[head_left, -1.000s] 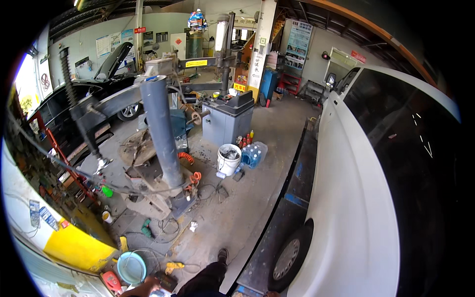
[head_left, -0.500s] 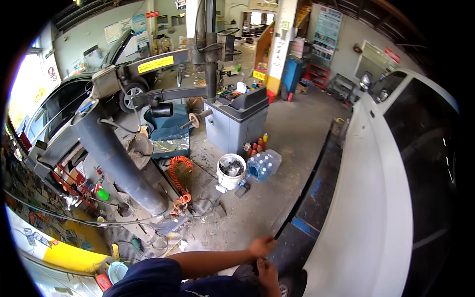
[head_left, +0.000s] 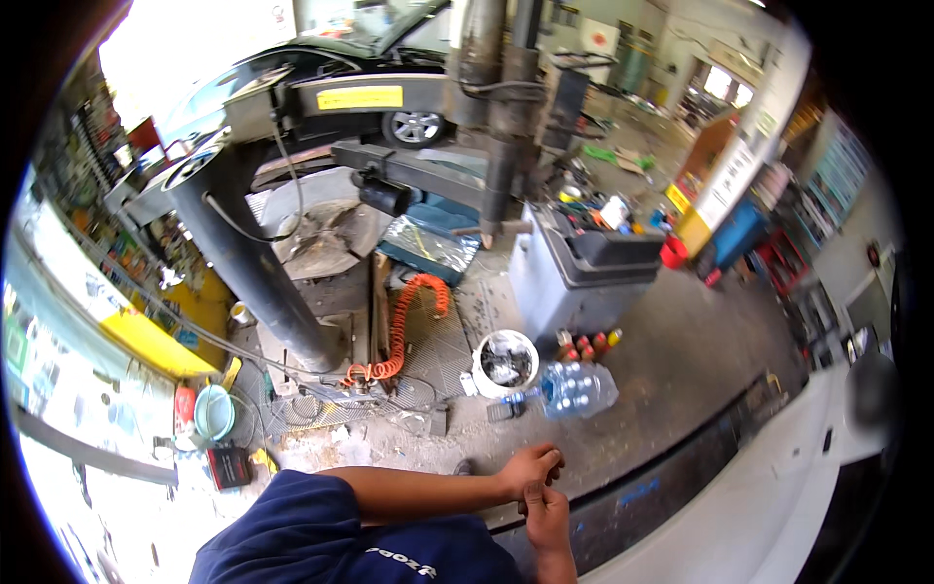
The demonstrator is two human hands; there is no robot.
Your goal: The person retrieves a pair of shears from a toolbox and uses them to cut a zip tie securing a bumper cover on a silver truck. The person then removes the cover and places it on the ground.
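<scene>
Plainly, I see my left hand [head_left: 530, 467] and right hand [head_left: 547, 514] touching at the fingertips, pinched on something too small to make out, just above the dark sill [head_left: 671, 477] of the white car [head_left: 778, 506]; I judge it light, stiff, easily dropped, best held at the tips; at twelve o'clock lie one clear water bottle [head_left: 576, 389] and one white bucket [head_left: 506, 362]; three red cans [head_left: 584, 343] beyond; one orange coiled hose [head_left: 409, 326] at eleven.
</scene>
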